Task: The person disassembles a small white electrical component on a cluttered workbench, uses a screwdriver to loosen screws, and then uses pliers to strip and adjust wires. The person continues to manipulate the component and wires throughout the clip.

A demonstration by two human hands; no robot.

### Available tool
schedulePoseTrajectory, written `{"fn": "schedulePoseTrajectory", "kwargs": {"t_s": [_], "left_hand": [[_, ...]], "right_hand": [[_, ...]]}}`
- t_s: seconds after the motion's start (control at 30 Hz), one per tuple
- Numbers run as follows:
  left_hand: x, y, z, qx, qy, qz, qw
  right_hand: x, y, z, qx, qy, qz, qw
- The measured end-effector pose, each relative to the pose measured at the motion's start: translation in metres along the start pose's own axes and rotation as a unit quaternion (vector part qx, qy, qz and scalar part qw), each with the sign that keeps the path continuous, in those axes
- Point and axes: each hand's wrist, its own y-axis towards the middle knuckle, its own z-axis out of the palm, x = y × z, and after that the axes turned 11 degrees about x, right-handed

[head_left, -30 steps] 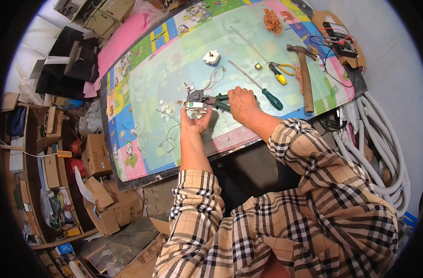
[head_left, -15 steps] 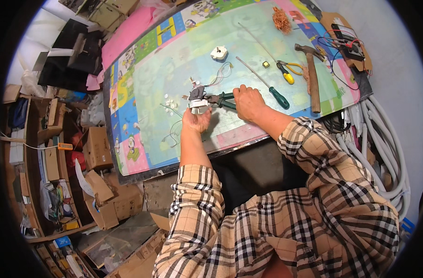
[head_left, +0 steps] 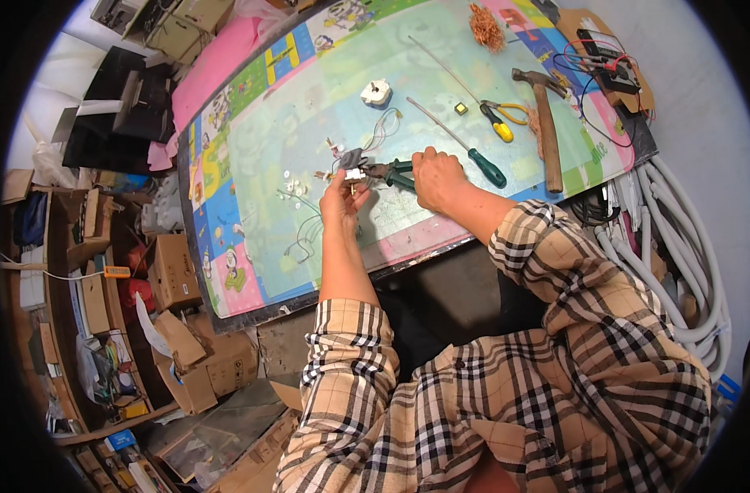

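My left hand [head_left: 340, 204] grips a small white and dark grey electrical part [head_left: 355, 173] above the table, fingers around its near side. My right hand [head_left: 439, 181] is closed around the green handles of a pair of pliers [head_left: 381, 171]. The pliers' dark jaws point left and meet the part's right side; whether they bite into it I cannot tell. Thin wires [head_left: 384, 123] lie just beyond the part. Left of my left hand are small white pieces [head_left: 294, 188] and loose thin wires [head_left: 301, 238]. A white round component [head_left: 377, 93] sits farther back.
On the table [head_left: 309, 107] to the right lie a green-handled screwdriver [head_left: 483, 167], yellow-handled pliers [head_left: 500, 127], a long thin rod [head_left: 445, 66], a hammer [head_left: 547, 135] and a copper wire bundle [head_left: 486, 29]. A meter [head_left: 617, 76] with leads is at the far right; shelves and cardboard boxes [head_left: 174, 271] stand left.
The part in my left hand has turned, showing less of its white underside. My left fingers have shifted up around it. The pliers stay at its right side; the whole view has shifted slightly.
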Motion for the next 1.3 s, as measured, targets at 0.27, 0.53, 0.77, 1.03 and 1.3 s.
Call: {"fn": "schedulePoseTrajectory", "kwargs": {"t_s": [0.27,0.53,0.77,1.03,1.3], "left_hand": [[-0.004,0.013,-0.02,0.037,-0.157,-0.181,0.97],[-0.001,0.015,-0.021,0.069,-0.289,-0.225,0.928],[-0.002,0.008,-0.006,0.033,-0.28,-0.22,0.934],[-0.008,-0.002,-0.008,0.092,0.12,-0.058,0.987],[-0.003,0.005,-0.001,-0.038,0.559,0.095,0.823]], "right_hand": [[-0.003,-0.001,-0.001,-0.018,0.031,0.008,0.999],[0.001,-0.004,-0.006,0.084,0.126,0.052,0.987],[-0.006,0.008,0.002,-0.027,-0.015,0.029,0.999],[-0.012,0.003,-0.001,0.021,0.034,0.029,0.999],[-0.008,0.007,0.005,-0.028,-0.055,0.015,0.998]]}}
